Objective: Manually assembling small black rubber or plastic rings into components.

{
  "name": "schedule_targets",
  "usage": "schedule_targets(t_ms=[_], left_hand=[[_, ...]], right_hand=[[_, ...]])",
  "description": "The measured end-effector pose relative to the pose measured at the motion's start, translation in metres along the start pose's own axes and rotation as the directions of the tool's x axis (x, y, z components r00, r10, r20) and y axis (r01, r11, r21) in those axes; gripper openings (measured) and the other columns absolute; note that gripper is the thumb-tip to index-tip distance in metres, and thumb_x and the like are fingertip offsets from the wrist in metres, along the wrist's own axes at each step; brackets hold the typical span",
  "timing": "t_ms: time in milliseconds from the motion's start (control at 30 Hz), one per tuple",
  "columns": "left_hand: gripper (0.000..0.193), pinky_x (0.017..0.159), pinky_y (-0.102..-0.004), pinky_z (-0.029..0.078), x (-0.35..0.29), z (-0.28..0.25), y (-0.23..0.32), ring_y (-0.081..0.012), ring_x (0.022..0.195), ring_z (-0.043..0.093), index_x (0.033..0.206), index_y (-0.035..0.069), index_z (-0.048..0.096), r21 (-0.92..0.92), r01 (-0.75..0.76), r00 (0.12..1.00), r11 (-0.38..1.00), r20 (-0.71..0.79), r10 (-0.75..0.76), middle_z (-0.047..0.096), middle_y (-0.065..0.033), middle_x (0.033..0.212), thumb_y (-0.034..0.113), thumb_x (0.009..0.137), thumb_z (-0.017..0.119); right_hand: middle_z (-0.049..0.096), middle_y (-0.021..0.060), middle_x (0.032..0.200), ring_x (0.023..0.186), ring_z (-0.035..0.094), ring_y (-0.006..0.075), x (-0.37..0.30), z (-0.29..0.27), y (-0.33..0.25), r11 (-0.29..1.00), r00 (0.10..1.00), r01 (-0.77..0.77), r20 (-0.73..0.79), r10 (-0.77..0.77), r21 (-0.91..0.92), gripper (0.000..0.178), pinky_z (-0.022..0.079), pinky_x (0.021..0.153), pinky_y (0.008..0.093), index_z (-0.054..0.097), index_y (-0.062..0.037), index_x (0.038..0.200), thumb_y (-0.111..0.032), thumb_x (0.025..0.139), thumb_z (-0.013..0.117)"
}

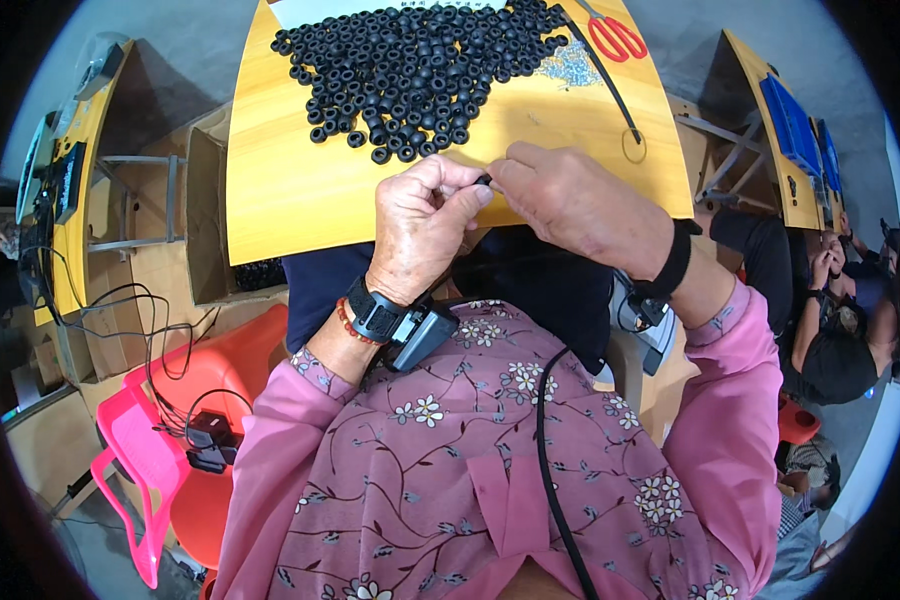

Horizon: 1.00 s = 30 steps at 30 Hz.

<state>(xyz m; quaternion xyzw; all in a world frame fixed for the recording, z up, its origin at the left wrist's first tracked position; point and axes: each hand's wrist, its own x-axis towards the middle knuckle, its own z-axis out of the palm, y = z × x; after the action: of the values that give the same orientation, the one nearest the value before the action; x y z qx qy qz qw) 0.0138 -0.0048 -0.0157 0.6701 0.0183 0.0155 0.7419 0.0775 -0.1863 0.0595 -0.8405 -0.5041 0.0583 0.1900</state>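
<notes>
- Between my two hands, right where the fingertips meet, is a small black piece [484, 181], mostly covered by my fingers.
- My left hand [420, 222] pinches it between thumb and forefinger, the other fingers curled in.
- My right hand [582, 205] comes in from the other side, fingers bent and tips drawn close to the piece; I cannot tell whether they grip it or something thin beside it.
- In view, both hands are over the near part of the yellow table [295, 195].
- Just beyond my hands, the pile of black rings [400, 85] spreads across the tabletop, its nearest ones close to my left knuckles.
- Beyond my right hand, well apart from it, a heap of tiny silvery-blue bits [571, 66] lies at the pile's right edge.
- Right of those are a black strip [607, 80] and red-handled scissors [618, 40].
- A thin yellowish loop [633, 133] lies near the strip's lower end.
</notes>
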Motion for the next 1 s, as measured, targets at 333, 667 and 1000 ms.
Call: schedule_targets(t_ms=[333,667,1000], left_hand=[[0.002,0.060,-0.0213,0.052,0.007,-0.012,0.008,-0.0054,0.067,0.061,0.093,0.002,0.064,-0.066,0.039,0.985,0.997,0.168,-0.028,0.066,-0.0006,0.080,0.001,0.093,0.066],[0.007,0.069,-0.0255,0.055,0.006,-0.010,0.006,-0.0107,0.077,0.066,0.100,0.000,0.065,-0.288,0.134,0.981,0.948,0.176,-0.085,0.071,-0.0060,0.088,0.007,0.097,0.063],[0.013,0.074,-0.0303,0.055,0.011,-0.022,0.008,-0.0158,0.076,0.068,0.101,-0.001,0.065,-0.407,0.275,0.939,0.871,0.308,-0.152,0.072,-0.0103,0.088,0.012,0.098,0.063]], right_hand=[[0.061,0.0185,0.089,0.082,0.064,0.0386,0.001,-0.001,-0.012,0.998,0.999,-0.035,0.009,0.036,-0.042,0.020,0.053,0.072,0.0443,0.057,0.0032,0.093,0.000,0.075,0.066],[0.060,0.0187,0.086,0.078,0.063,0.0374,0.005,0.004,-0.019,0.996,0.994,-0.085,-0.073,0.086,0.007,0.028,0.052,0.068,0.0445,0.058,0.0035,0.093,-0.023,0.091,0.065],[0.057,0.0148,0.080,0.073,0.062,0.0346,0.009,0.017,-0.009,1.000,0.985,-0.016,-0.169,0.017,0.002,0.025,0.050,0.062,0.0440,0.058,-0.0003,0.088,-0.023,0.089,0.068]])
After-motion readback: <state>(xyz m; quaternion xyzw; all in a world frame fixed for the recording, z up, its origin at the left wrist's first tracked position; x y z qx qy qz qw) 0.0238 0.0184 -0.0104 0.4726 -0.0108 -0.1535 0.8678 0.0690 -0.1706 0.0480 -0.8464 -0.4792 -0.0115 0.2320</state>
